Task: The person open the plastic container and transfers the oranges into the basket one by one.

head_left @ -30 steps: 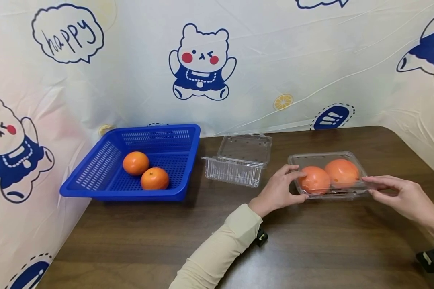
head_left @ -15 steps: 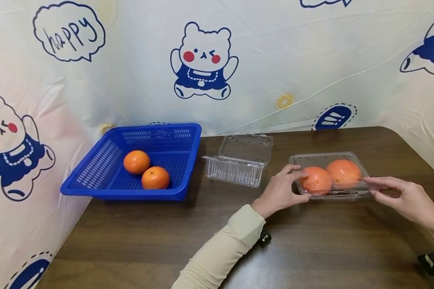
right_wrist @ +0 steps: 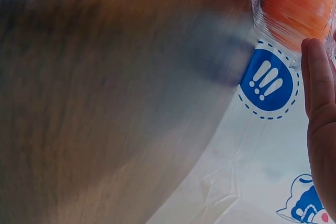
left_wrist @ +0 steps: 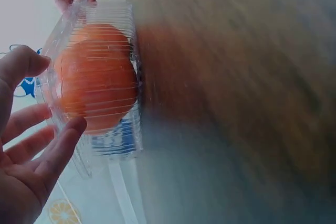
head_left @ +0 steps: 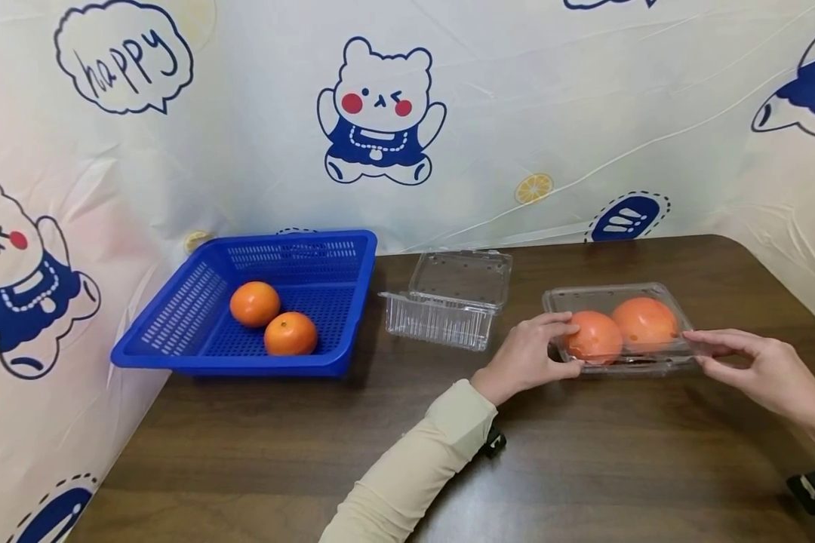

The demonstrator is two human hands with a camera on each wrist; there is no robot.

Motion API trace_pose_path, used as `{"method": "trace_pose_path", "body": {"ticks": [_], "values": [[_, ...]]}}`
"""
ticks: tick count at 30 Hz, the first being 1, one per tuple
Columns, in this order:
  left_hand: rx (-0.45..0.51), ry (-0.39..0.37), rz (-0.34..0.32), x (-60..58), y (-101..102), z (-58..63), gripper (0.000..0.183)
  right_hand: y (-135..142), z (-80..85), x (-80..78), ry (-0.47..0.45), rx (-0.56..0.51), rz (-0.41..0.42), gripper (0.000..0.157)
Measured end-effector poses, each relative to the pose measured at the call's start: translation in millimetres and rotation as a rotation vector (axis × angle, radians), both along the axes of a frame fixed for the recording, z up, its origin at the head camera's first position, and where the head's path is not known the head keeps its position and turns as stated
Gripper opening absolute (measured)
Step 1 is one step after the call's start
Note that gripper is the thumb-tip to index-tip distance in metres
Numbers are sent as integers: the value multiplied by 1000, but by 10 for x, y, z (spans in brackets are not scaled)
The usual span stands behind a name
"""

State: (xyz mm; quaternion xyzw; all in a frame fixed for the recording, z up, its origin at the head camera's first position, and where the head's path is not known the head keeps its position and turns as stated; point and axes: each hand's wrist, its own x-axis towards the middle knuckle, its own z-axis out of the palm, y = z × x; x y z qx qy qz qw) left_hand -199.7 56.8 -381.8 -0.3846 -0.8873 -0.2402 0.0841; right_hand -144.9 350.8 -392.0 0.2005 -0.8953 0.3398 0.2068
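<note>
My left hand (head_left: 526,356) and right hand (head_left: 761,369) pinched one box (head_left: 628,362), two oranges (head_left: 594,337) inside; one basket (head_left: 238,363) held two more.

head: high, forward-down | wrists: low, sideways, close | shared: clear box (head_left: 586,300)

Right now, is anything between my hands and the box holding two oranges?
Nothing visible: your left hand and right hand hold the clear box at opposite ends. The open box sits apart, to the left.
</note>
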Motion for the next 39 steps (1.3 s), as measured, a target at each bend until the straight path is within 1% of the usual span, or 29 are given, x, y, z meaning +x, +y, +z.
{"method": "trace_pose_path", "body": {"ticks": [3,9,10,14,19,21,23,25,26,27,28,32,33,34,35,36,39], "values": [[-11,6,-11,-4,12,12,47,9,-11,-1,-3,-12,-7,39],[-19,35,-47,-11,13,18,47,15,-6,-12,12,23,-13,41],[-24,44,-54,-13,11,20,46,13,2,-12,27,46,-10,41],[-36,75,-78,-15,6,28,45,3,12,-15,46,54,-14,42],[-47,102,-93,-16,12,31,44,-24,11,-10,78,55,-39,42],[-54,117,-99,-14,13,30,43,-13,-19,-18,88,54,-42,43],[-60,135,-108,-11,10,31,43,54,-118,-65,120,71,-40,48],[-66,154,-117,-10,6,34,42,159,-254,-135,147,93,-42,55],[-69,164,-121,-13,4,33,42,157,-251,-136,151,93,-45,55],[-67,168,-127,-17,0,29,41,190,-292,-161,163,98,-46,58],[-63,171,-130,-22,-4,25,41,208,-309,-172,158,101,-50,58],[-37,162,-130,-35,-23,2,40,261,-372,-188,85,80,-65,48],[-29,158,-126,-36,-28,-1,40,317,-443,-218,69,77,-68,49],[-32,156,-116,-34,-31,1,41,324,-451,-215,44,65,-70,46],[-37,159,-104,-33,-33,4,41,333,-463,-216,33,49,-64,47],[-42,167,-90,-34,-34,5,42,321,-444,-206,21,30,-50,46],[-77,187,-40,-28,-30,21,44,189,-248,-99,-36,-48,-3,40]]}}
